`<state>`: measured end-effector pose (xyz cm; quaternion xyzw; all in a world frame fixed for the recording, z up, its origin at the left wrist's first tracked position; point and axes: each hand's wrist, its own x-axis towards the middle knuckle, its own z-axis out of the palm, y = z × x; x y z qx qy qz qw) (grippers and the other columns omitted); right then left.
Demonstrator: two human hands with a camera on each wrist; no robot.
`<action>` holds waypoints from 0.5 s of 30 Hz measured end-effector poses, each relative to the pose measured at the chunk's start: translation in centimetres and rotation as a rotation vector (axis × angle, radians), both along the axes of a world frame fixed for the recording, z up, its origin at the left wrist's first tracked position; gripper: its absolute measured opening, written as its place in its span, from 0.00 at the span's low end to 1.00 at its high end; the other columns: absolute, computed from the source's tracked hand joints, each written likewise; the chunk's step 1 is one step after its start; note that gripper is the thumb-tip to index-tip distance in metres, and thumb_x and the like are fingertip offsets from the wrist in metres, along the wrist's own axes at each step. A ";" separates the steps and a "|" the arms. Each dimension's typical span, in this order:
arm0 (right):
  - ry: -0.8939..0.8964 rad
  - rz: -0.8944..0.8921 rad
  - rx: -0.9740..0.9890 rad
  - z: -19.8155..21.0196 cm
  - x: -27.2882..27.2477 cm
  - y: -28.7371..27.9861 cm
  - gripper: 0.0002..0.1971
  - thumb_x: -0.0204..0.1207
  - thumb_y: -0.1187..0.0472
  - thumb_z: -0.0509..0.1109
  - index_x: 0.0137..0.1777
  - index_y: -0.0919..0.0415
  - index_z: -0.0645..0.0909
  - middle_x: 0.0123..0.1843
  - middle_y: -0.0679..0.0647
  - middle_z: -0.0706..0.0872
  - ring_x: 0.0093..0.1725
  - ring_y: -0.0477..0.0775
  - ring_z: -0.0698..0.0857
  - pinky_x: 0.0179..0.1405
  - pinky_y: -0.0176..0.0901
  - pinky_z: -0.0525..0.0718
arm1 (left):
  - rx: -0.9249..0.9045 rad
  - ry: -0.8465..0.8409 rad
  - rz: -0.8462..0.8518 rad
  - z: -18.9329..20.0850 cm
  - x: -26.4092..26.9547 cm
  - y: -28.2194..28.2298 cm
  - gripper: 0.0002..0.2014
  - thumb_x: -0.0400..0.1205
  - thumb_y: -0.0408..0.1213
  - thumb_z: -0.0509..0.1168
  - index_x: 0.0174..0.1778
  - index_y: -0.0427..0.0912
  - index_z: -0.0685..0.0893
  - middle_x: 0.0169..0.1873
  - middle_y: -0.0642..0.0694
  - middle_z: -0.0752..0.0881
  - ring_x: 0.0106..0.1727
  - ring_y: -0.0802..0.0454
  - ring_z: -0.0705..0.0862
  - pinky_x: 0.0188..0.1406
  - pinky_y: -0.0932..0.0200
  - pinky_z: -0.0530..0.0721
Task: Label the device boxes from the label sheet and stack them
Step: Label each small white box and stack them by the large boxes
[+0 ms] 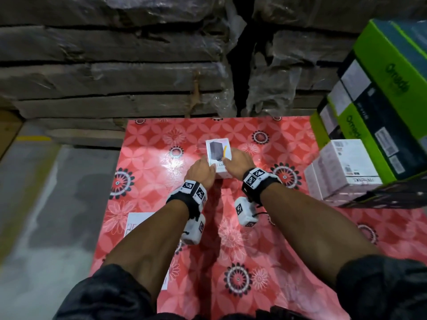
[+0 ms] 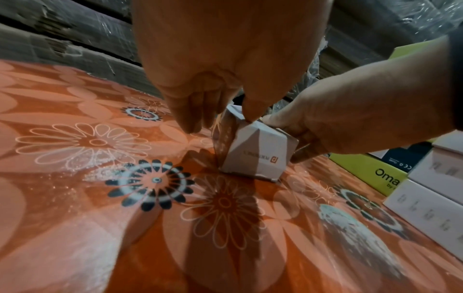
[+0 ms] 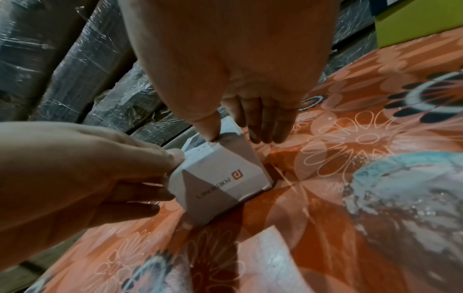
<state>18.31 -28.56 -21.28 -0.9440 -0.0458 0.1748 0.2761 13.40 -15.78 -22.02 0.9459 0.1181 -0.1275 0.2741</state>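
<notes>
A small white device box (image 1: 218, 155) stands near the middle of the desk (image 1: 288, 239), which is covered in a red flowered cloth. Both hands grip it. The left hand (image 1: 201, 173) holds its 8 o'clock corner, thumb pressed on the top edge and the other fingers (image 2: 190, 117) curled down beside the left face. The right hand (image 1: 238, 161) clasps the 4 o'clock side, thumb on the top edge, fingers (image 3: 265, 123) pressed together and pointing down along the far face. At 3 o'clock, well apart, a stack of white boxes (image 1: 346, 172) sits against large green cartons (image 1: 379, 93). A white label sheet (image 1: 135, 221) lies at 7 o'clock, partly under the left forearm.
</notes>
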 end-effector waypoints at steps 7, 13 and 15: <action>0.004 -0.029 0.100 0.1 -1.6 -0.6 0.18 0.82 0.56 0.63 0.72 0.54 0.76 0.62 0.59 0.87 0.59 0.65 0.85 0.56 0.53 0.83 | -0.131 -0.089 0.012 0.1 -0.7 -1.1 0.15 0.87 0.35 0.56 0.68 0.35 0.73 0.59 0.33 0.83 0.59 0.33 0.81 0.54 0.47 0.77; -0.057 -0.155 0.196 1.0 -5.1 -2.4 0.18 0.83 0.58 0.61 0.71 0.58 0.76 0.65 0.58 0.85 0.61 0.63 0.83 0.58 0.52 0.80 | -0.256 -0.187 0.012 1.4 -3.2 -2.4 0.16 0.84 0.35 0.59 0.68 0.39 0.77 0.61 0.38 0.84 0.59 0.38 0.82 0.54 0.51 0.77; -0.079 -0.190 0.237 1.1 -6.9 -3.2 0.19 0.83 0.58 0.63 0.73 0.58 0.75 0.65 0.59 0.85 0.62 0.64 0.83 0.60 0.54 0.80 | -0.298 -0.219 0.002 1.6 -4.6 -2.9 0.17 0.84 0.36 0.60 0.69 0.42 0.76 0.62 0.41 0.85 0.59 0.39 0.83 0.56 0.50 0.79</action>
